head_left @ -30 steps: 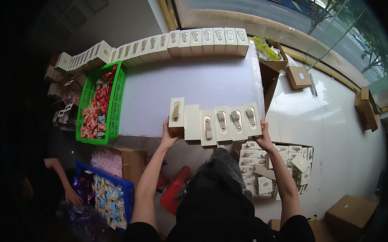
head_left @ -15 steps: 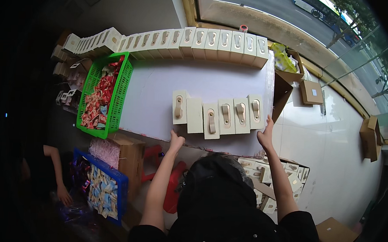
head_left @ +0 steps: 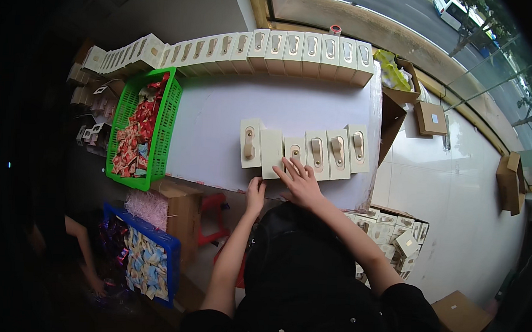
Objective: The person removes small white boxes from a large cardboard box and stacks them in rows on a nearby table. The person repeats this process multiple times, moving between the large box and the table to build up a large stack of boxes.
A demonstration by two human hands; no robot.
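Note:
Several cream boxes [head_left: 317, 156] stand in a short row near the front of the white table [head_left: 220, 128], most with a beige strap handle on top. The second box [head_left: 271, 151] from the left shows a plain top with no strap. My right hand [head_left: 303, 186] reaches over the front of the row, fingers spread, its fingertips at the plain box and the lower strapped box [head_left: 295, 147] beside it. Close to the table's front edge, my left hand [head_left: 254, 196] is closed, fingers curled together below the plain box. Whatever it may hold is hidden.
A long row of similar boxes [head_left: 294, 60] lines the table's back. At the left stands a green basket [head_left: 173, 99] of red packets. Below it are a blue crate [head_left: 173, 263] of wrapped packets and another person's arm [head_left: 81, 241]. A carton of boxes [head_left: 402, 243] sits lower right.
My right hand has left the right end of the row and moved left onto the middle boxes. My left hand has shifted slightly right. The lower strapped box has moved back, more in line.

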